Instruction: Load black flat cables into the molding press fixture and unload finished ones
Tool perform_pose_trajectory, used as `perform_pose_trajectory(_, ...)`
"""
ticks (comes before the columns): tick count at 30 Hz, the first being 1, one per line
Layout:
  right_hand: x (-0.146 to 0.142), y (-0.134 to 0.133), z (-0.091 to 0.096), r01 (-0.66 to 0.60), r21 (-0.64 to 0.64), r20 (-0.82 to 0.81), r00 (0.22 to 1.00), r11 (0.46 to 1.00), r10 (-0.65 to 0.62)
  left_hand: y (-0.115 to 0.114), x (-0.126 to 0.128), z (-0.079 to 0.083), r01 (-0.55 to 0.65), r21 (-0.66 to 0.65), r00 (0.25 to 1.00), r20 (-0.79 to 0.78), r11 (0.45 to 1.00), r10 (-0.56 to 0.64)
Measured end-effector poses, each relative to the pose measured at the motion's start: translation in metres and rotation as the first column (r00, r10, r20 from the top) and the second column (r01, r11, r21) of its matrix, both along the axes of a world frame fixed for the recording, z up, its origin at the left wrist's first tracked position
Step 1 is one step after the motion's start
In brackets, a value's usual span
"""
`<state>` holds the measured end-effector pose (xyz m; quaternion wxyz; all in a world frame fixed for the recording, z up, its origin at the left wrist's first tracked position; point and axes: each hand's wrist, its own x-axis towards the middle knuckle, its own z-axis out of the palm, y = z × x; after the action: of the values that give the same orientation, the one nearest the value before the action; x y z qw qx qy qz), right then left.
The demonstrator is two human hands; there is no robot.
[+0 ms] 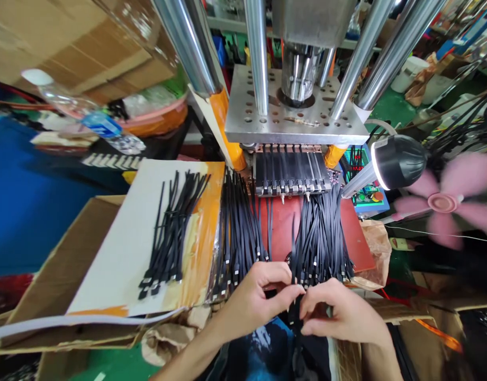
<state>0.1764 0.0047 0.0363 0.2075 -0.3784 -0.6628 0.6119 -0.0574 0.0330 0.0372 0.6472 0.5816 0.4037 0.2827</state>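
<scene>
My left hand (pixel 263 293) is closed, thumb and forefinger pinching a short flat black cable (pixel 293 248) that stands upright beside the pile. Close by on the right, my right hand (pixel 341 312) has its fingers curled in a pinch at the lower part of black cable (pixel 293 317) between the hands. Fingers partly hide what is gripped there. Just beyond lies a dense pile of black cables (pixel 321 238) with metal plugs toward me. To its left spreads another row of cables (pixel 241 227). A press fixture (pixel 293 169) behind holds several cables side by side.
Steel press plate (pixel 235 119) and columns rise over the fixture. A black lamp (pixel 402 161) and pink fan (pixel 445 201) stand right. At left, a white board (pixel 120 227) carries a cable bundle (pixel 172 233), beside a cardboard box (pixel 64 259) and a plastic bottle (pixel 102 124).
</scene>
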Motion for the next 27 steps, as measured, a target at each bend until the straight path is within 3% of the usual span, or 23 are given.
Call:
perform_pose_trajectory(1,0.003,0.007,0.001,0.008,-0.063,-0.034,0.999,0.998,-0.010,-0.002,0.000,0.000,0.060,0.069,0.997,-0.057,0.996,-0.056)
perform_pose_trajectory(3,0.002,0.021,-0.002,0.181,-0.142,-0.100,0.976,0.973,-0.196,-0.006,0.001,-0.003,0.145,0.142,0.981,-0.152,0.979,-0.123)
perform_pose_trajectory(5,-0.007,0.030,-0.010,0.424,-0.159,-0.140,0.884,0.892,-0.445,-0.010,0.002,-0.011,0.176,0.151,0.964,-0.228,0.973,-0.139)
perform_pose_trajectory(8,-0.024,0.035,-0.020,0.602,-0.123,-0.170,0.771,0.789,-0.614,-0.013,0.003,-0.021,0.201,0.142,0.935,-0.324,0.969,-0.146)
perform_pose_trajectory(12,-0.031,0.032,-0.020,0.635,-0.027,-0.188,0.755,0.772,-0.628,0.002,0.002,-0.014,0.263,0.115,0.904,-0.376,0.958,-0.203)
perform_pose_trajectory(14,-0.031,0.029,-0.019,0.611,0.054,-0.185,0.783,0.790,-0.594,0.021,0.003,-0.003,0.166,0.118,0.939,-0.324,0.979,-0.120)
perform_pose_trajectory(17,-0.034,0.024,-0.020,0.551,0.176,-0.164,0.834,0.816,-0.527,0.058,0.009,0.014,-0.078,0.113,0.991,-0.102,0.991,0.090)
perform_pose_trajectory(21,-0.039,0.016,-0.028,0.467,0.301,-0.111,0.883,0.831,-0.456,0.092,0.015,0.031,-0.147,0.145,0.989,0.048,0.978,0.141)
perform_pose_trajectory(24,-0.035,0.014,-0.033,0.518,0.386,-0.142,0.851,0.764,-0.505,0.093,0.016,0.038,-0.121,0.169,0.993,0.031,0.978,0.117)
perform_pose_trajectory(27,-0.026,0.016,-0.033,0.589,0.410,-0.196,0.803,0.697,-0.563,0.083,0.014,0.038,-0.093,0.111,0.995,0.047,0.989,0.088)
